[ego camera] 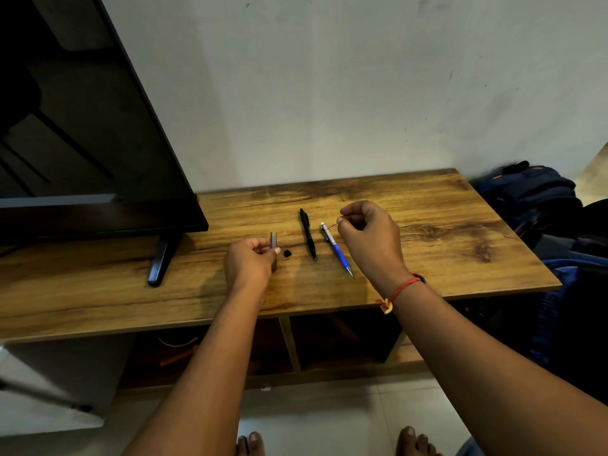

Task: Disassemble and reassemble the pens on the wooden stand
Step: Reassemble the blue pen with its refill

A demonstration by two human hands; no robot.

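Note:
On the wooden stand (427,225) lie a black pen (308,233) and, to its right, a blue and white pen (337,250), both pointing roughly toward me. My left hand (250,263) grips a grey pen barrel (273,240) upright, left of the black pen. A small black pen part (288,253) lies on the wood just right of that hand. My right hand (368,236) hovers above the blue pen and pinches a thin dark refill (331,227) between thumb and forefinger; most of the refill is hidden.
A dark television (82,126) stands on the left of the stand, its black foot (161,261) reaching toward the front edge. A blue backpack (529,192) sits beyond the right end. The white wall is close behind. Open shelves lie below the top.

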